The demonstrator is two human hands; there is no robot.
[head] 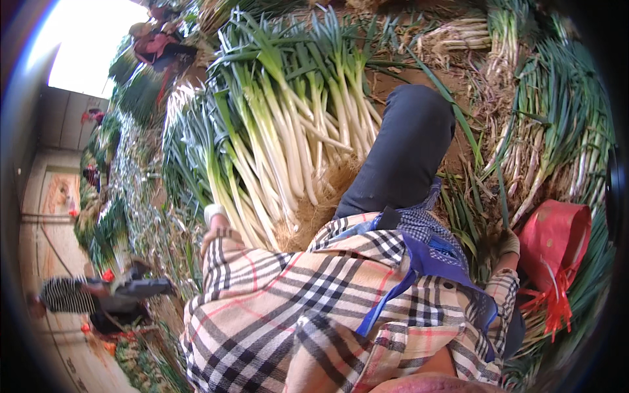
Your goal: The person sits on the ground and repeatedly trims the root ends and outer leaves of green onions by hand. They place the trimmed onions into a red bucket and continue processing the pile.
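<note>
A large pile of leeks (275, 132), or similar long white-stemmed alliums, lies before me with the green leaves pointing away and the pale roots close to my body. My left hand (216, 218), in a whitish glove, is beside the stems at the pile's left edge; its fingers are mostly hidden. On the other side, my right hand (507, 244), also gloved, is low among green leaves (464, 216) and near a red bag (553, 240). Whether either hand grips anything is not visible. My bent knee in dark trousers (400, 142) rests between the pile and the right-hand leaves.
More bundled plants with roots (555, 118) lie along the right, with another bundle (457, 37) at the top. Loose leaves litter the floor at left. A person in striped clothing (69, 294) is at lower left, and a person in pink (155, 46) is at upper left.
</note>
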